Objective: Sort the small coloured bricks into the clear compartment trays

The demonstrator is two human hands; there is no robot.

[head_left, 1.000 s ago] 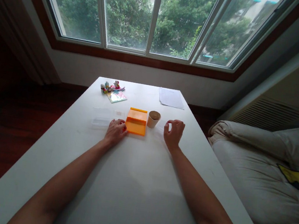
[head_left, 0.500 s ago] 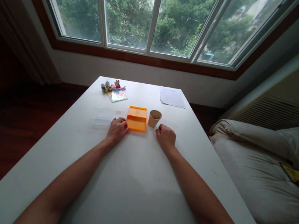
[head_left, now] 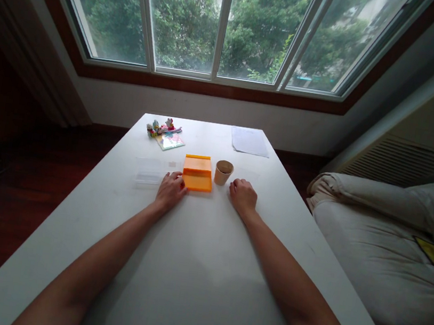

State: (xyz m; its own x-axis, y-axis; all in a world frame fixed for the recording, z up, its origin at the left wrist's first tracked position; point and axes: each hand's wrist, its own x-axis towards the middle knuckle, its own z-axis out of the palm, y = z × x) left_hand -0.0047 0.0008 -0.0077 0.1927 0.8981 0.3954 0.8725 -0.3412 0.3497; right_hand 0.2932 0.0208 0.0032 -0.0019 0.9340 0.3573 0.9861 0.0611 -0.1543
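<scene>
My left hand (head_left: 170,189) has its fingers bent around the lower left edge of a shallow orange plastic box (head_left: 198,173) with a raised bar across its middle. The box rests on the white table. Just left of that hand lies a clear plastic case (head_left: 148,177), partly behind the fingers. A brown paper cup (head_left: 223,173) stands upright beside the box; its inside looks dark. My right hand (head_left: 243,194) rests on the table right of the cup, apart from it. Its fingers are curled together with no object showing; the palm side is hidden.
At the table's far left lie small colourful figures (head_left: 161,128) and a pale square card (head_left: 170,141). White sheets (head_left: 250,141) lie at the far right. A sofa (head_left: 374,249) flanks the table's right side; a window (head_left: 219,28) is beyond.
My right hand has shifted slightly right, away from the cup, and its fingers look a little looser. The orange box has turned slightly, its far edge moving left. My left hand stays at its edge.
</scene>
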